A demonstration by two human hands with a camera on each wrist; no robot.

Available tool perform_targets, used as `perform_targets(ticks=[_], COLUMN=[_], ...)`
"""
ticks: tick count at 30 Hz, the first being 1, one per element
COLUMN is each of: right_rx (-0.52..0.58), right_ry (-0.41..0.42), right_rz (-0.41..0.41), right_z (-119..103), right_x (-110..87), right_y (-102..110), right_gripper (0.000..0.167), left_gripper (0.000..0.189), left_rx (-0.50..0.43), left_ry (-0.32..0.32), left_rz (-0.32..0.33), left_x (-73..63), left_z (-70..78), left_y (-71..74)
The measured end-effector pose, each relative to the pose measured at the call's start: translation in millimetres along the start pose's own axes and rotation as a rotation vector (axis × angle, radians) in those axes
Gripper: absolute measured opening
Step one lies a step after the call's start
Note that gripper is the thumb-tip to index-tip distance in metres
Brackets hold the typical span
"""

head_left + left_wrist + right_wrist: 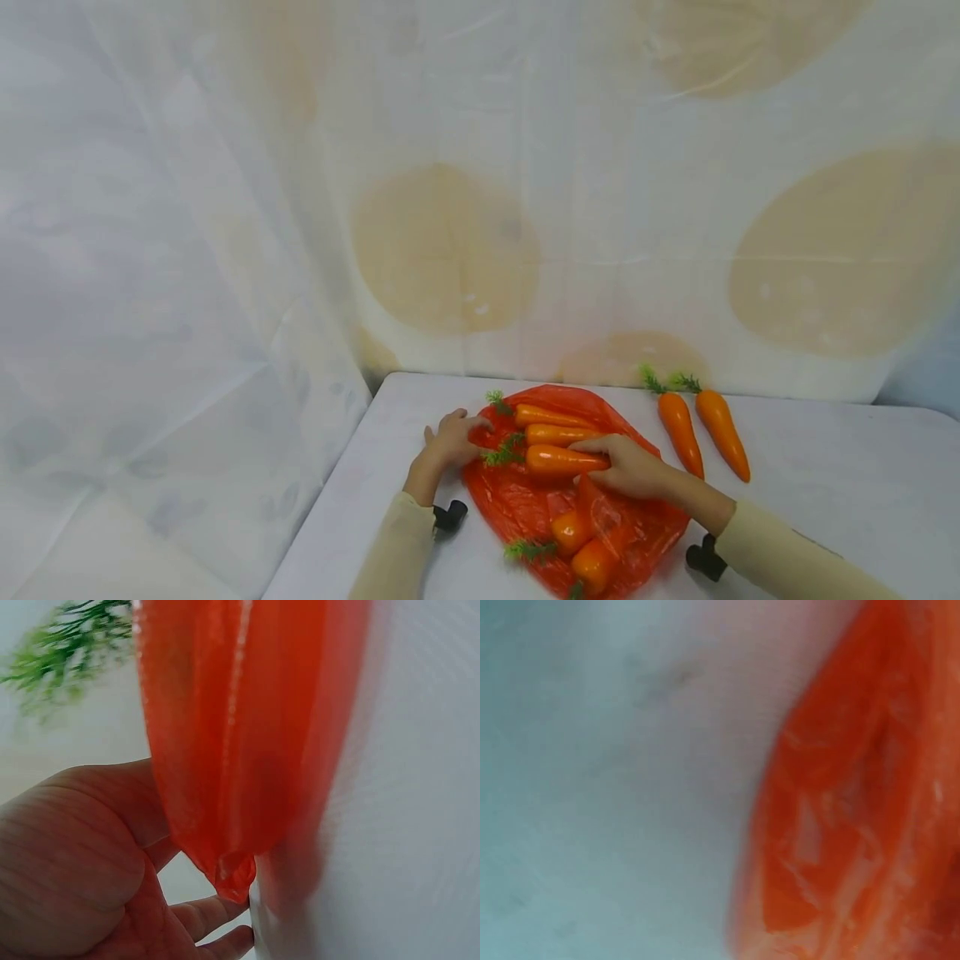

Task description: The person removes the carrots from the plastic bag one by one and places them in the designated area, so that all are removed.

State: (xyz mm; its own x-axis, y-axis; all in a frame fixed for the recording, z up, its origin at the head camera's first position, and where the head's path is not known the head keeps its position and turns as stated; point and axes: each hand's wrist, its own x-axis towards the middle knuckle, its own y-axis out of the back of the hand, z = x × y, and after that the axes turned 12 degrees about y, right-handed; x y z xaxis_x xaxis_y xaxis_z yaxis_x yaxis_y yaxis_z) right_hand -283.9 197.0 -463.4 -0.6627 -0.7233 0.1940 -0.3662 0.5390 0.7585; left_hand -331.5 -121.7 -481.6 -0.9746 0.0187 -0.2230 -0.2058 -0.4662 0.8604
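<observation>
A red plastic bag (517,500) lies spread on the table, with three orange carrots side by side on its upper part. My right hand (633,467) grips the nearest of these, a carrot (555,461), by its tapered end, its leafy top pointing left. Beyond it lie the middle carrot (555,435) and the far carrot (551,415). At the bag's left edge is my left hand (452,442), fingers spread, close to the green tops. In the left wrist view, the bag's edge (240,750) hides part of that hand. Red film partly covers two lower carrots (594,567).
Two more carrots (722,433) lie on the white table (847,483) to the right of the bag, tops pointing away. A pale sheet with tan spots (630,208) hangs behind the table, and another sheet (150,333) hangs on the left.
</observation>
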Motion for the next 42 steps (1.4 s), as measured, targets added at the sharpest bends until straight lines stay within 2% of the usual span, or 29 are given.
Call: perform_targets(ticks=[5, 15, 24, 28, 37, 42], right_rx=[0.018, 0.128, 0.103, 0.101, 0.131, 0.125], right_ry=[-0.005, -0.060, -0.070, -0.075, -0.071, -0.069], right_rz=[0.038, 0.050, 0.110, 0.128, 0.154, 0.182], right_z=[-4, -11, -20, -23, -23, -20], right_x=[0.1, -2.0, -4.9, -7.0, -14.5, -18.5], right_y=[4, 11, 17, 21, 30, 34], right_gripper=[0.044, 0.041, 0.043, 0.047, 0.050, 0.051], left_gripper=[0.037, 0.032, 0.059, 0.055, 0.032, 0.030], left_rx=[0.002, -0.002, 0.003, 0.015, -0.001, -0.004], left_ry=[-0.005, 0.003, 0.022, 0.016, -0.008, -0.017], left_rz=[0.001, 0.001, -0.002, 0.005, 0.004, 0.007], left_x=[1.2, 2.9, 0.3, 0.0, 0.9, -0.2], left_z=[-1.7, -2.4, 0.0, 0.1, -1.5, -1.5], left_y=[-0.8, -2.1, -1.1, -0.4, -1.1, -1.3])
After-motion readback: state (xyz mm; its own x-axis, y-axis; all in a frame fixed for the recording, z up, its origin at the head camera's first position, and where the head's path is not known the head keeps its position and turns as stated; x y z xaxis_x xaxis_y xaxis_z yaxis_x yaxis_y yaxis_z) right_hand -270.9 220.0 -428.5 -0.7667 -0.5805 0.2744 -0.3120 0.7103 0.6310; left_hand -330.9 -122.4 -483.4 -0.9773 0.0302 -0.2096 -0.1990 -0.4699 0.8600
